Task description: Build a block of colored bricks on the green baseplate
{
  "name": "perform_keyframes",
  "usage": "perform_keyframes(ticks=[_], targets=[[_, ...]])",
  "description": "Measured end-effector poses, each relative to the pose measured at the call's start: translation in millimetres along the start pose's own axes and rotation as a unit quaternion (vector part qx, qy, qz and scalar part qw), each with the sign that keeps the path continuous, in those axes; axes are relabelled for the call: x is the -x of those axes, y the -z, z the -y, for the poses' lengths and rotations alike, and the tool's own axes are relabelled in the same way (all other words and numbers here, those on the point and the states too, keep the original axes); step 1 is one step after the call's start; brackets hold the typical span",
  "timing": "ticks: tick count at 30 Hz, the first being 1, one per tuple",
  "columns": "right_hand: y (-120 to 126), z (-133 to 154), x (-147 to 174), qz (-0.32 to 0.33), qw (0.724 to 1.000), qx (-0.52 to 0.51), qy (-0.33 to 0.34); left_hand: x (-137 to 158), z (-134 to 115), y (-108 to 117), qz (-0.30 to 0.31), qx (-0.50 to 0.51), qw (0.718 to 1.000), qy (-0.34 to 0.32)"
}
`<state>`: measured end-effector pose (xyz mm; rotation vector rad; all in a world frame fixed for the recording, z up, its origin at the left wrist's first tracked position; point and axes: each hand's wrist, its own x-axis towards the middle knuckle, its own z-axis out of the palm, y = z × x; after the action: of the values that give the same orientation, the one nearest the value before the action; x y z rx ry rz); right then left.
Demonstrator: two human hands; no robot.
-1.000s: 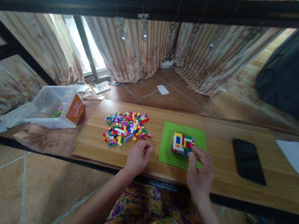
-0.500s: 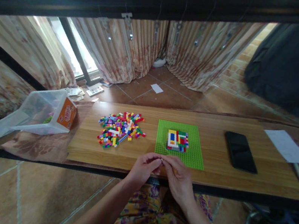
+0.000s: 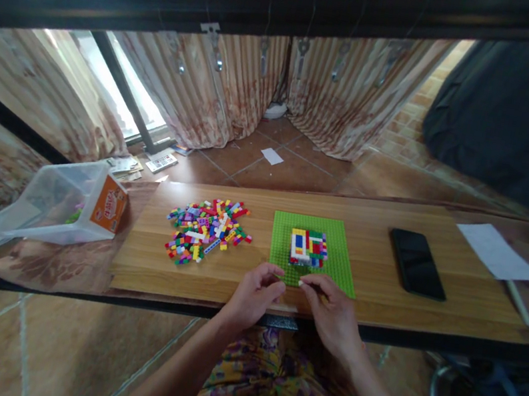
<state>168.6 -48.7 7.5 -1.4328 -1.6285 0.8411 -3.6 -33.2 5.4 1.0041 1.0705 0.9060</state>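
Note:
A block of joined toy bricks (image 3: 307, 247) in white, red, yellow, blue and green sits on the green baseplate (image 3: 285, 225). Just in front of it, at the plate's near edge, my right hand (image 3: 330, 312) pinches a small white brick (image 3: 301, 283) between thumb and forefinger; most of it is hidden. Across a narrow gap, my left hand (image 3: 253, 293) has its fingers curled loosely, with thumb and forefinger apart and nothing visible between them. Left of the plate lies a loose pile of coloured bricks (image 3: 203, 228).
A black phone (image 3: 416, 264) and a sheet of white paper (image 3: 499, 252) lie to the right on the wooden board (image 3: 374, 209). At far left a clear plastic bin (image 3: 65, 192) with an orange label lies on its side. A dark metal bar (image 3: 255, 10) crosses above.
My hands, which were together at the fingertips, have parted. The small white brick now shows in my right fingers. The whole view has shifted slightly.

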Motion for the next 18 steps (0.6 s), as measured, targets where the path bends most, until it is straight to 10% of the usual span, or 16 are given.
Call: perform_keyframes(ticks=[5,18], targets=[[16,-23,-30,-0.114,0.989,0.082,0.035,-9,4,30,-0.091,-0.192,0.971,-0.109],[6,-38,-51,-0.112,0.956,0.245,0.118,-7,16,50,-0.135,-0.369,0.896,-0.206]])
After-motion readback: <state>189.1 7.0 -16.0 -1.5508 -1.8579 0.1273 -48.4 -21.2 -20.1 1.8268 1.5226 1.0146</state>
